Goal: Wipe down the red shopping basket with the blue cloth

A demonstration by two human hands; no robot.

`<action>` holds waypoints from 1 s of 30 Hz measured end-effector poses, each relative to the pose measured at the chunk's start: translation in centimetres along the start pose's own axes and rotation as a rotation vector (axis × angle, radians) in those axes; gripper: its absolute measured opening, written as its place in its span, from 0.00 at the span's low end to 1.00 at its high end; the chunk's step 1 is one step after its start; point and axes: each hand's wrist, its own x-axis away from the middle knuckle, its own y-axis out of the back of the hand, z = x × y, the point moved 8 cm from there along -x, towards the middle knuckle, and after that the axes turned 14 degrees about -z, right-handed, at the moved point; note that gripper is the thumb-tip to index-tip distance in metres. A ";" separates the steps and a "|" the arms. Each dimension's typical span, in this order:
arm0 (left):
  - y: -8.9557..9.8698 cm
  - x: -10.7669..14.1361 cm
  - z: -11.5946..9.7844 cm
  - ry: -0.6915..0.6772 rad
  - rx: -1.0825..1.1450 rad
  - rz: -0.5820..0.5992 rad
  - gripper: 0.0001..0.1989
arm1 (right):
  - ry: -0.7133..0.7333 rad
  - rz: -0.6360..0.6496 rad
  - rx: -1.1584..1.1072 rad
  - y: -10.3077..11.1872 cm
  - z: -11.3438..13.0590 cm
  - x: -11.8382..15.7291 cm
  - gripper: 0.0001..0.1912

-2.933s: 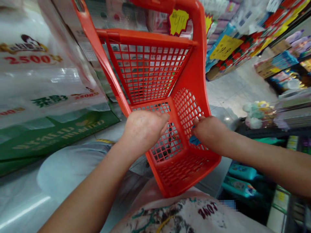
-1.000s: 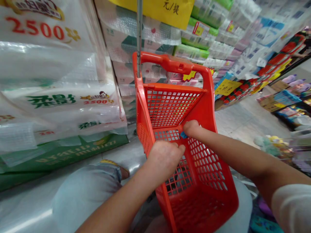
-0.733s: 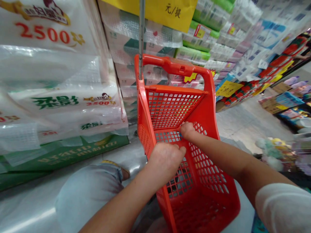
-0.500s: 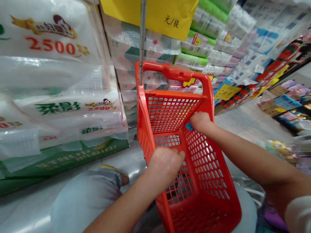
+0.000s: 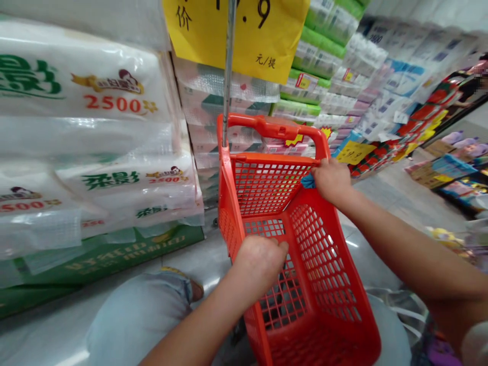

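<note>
A red plastic shopping basket (image 5: 331,284) with grid walls stands between the person's knees, its handle (image 5: 274,127) raised at the far end. My right hand (image 5: 332,180) is closed on a blue cloth (image 5: 308,181) at the basket's upper right corner. Over the left rim is my left hand (image 5: 261,262), its fingers curled; what they hold, if anything, is hidden. A metal rod (image 5: 229,71) rises at the handle's left side. The basket holds nothing that I can make out.
White tissue packs (image 5: 114,147) are stacked at the left above a green box (image 5: 110,259). A yellow price sign (image 5: 244,46) hangs ahead. More packs line the right, with boxes and plush toys farther off on the grey floor (image 5: 373,203).
My right hand has moved up and right along the basket to its upper corner with the blue cloth. The view has shifted slightly, showing more of the price sign. My left hand stays nearly in place.
</note>
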 end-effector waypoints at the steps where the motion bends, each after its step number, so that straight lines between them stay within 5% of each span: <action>1: 0.1 0.0 0.0 -0.001 -0.001 -0.008 0.05 | 0.027 0.015 -0.008 -0.3 0.5 0.4 0.25; 5: 0.5 -0.2 -0.2 0.007 -0.023 -0.018 0.04 | 0.167 0.135 -0.062 -2.2 3.2 2.4 0.14; 11: 0.8 -0.1 -0.1 0.011 -0.028 -0.018 0.05 | 0.051 0.020 0.004 1.0 -1.4 4.5 0.24; 16: 0.6 -0.2 0.0 -0.009 -0.037 -0.009 0.08 | 0.303 0.324 -0.123 -0.6 2.4 11.7 0.14; 22: 0.9 -0.8 0.0 0.026 -0.094 0.067 0.12 | 0.089 0.172 -0.191 -0.4 -0.8 13.7 0.16; 27: 0.2 -0.6 0.2 0.017 -0.133 0.120 0.15 | 0.328 0.339 -0.413 -1.5 1.2 20.9 0.15; 30: 0.0 -0.6 0.3 0.029 -0.163 0.127 0.17 | 0.208 0.243 -0.495 -1.6 0.2 22.2 0.23</action>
